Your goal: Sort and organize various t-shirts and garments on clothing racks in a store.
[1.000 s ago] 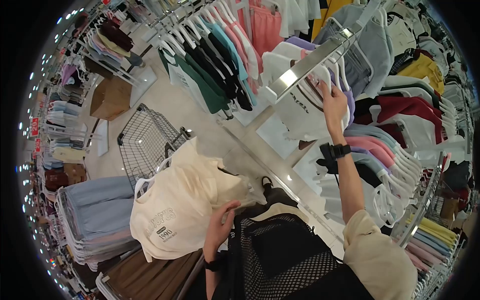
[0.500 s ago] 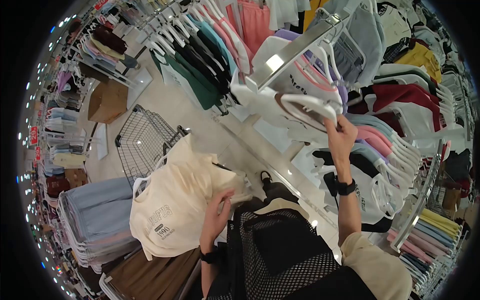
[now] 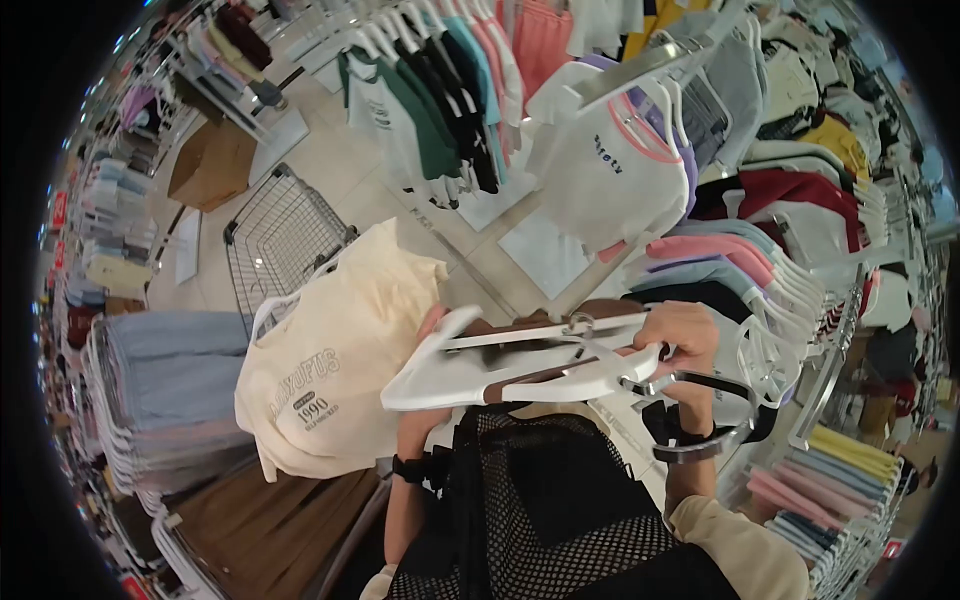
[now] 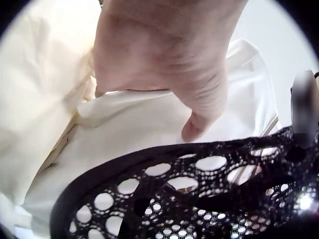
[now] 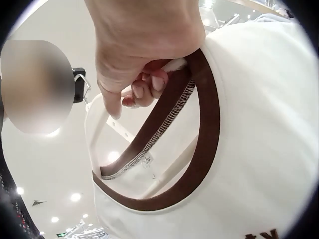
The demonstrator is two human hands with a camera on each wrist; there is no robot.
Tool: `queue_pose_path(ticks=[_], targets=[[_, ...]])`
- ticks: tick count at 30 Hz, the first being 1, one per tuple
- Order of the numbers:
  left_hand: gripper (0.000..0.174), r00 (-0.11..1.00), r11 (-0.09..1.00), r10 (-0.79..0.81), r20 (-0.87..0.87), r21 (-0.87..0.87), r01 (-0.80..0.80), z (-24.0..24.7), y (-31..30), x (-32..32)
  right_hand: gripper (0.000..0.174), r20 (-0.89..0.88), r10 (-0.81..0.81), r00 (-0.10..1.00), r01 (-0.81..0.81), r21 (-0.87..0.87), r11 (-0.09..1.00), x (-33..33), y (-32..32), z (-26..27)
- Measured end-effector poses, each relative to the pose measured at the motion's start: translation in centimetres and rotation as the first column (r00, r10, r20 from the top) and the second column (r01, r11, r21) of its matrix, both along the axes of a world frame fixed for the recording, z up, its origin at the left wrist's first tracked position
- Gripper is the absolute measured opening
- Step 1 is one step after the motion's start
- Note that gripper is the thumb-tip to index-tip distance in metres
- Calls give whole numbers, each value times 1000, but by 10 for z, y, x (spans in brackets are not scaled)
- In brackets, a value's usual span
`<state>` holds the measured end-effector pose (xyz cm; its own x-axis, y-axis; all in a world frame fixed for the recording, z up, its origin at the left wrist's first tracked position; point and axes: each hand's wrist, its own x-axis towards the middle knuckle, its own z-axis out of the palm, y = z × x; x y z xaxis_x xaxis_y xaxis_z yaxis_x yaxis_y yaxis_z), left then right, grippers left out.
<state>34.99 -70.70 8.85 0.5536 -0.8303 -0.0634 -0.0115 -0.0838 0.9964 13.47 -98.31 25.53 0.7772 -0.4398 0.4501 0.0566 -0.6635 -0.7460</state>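
Observation:
My right hand grips a white hanger that carries a white T-shirt with a brown neckband. The hanger's shiny metal hook curves in front of my right wrist. In the left wrist view, my left hand has its thumb on the white shirt's cloth, its fingers hidden behind that cloth. Close beside it hangs a cream T-shirt with grey lettering and "1990". From the head view, the white shirt covers most of my left hand.
A wire shopping cart stands ahead to the left, near a cardboard box. Folded-over blue pants and brown garments hang at lower left. A metal rack arm with a "safety" T-shirt juts in at the upper right.
My right hand has taken the brown-necked white T-shirt on its hanger off the rack arm and brought it in front of my body. My left hand now touches that shirt.

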Motion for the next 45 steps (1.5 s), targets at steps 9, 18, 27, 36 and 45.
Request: queue_pose_path(ticks=[9, 18, 27, 36, 45], targets=[[62, 942, 920, -256, -216, -352, 170, 26, 122, -34, 20, -41, 134, 990, -129, 100, 987, 32, 84, 44], [41, 831, 830, 541, -128, -78, -552, 3, 268, -82, 16, -180, 260, 949, -222, 207, 953, 168, 182, 61], [50, 399, 398, 917, -25, -38, -917, 42, 299, 46, 39, -189, 498, 846, -479, 142, 867, 409, 239, 20], [86, 275, 289, 937, 216, -35, -957, -9, 283, 14, 66, -389, 295, 873, -470, -506, 723, 328, 250, -183], [83, 581, 503, 799, 155, 356, -787, -92, 267, -96, 75, -549, 230, 803, -466, -340, 817, 111, 226, -190]])
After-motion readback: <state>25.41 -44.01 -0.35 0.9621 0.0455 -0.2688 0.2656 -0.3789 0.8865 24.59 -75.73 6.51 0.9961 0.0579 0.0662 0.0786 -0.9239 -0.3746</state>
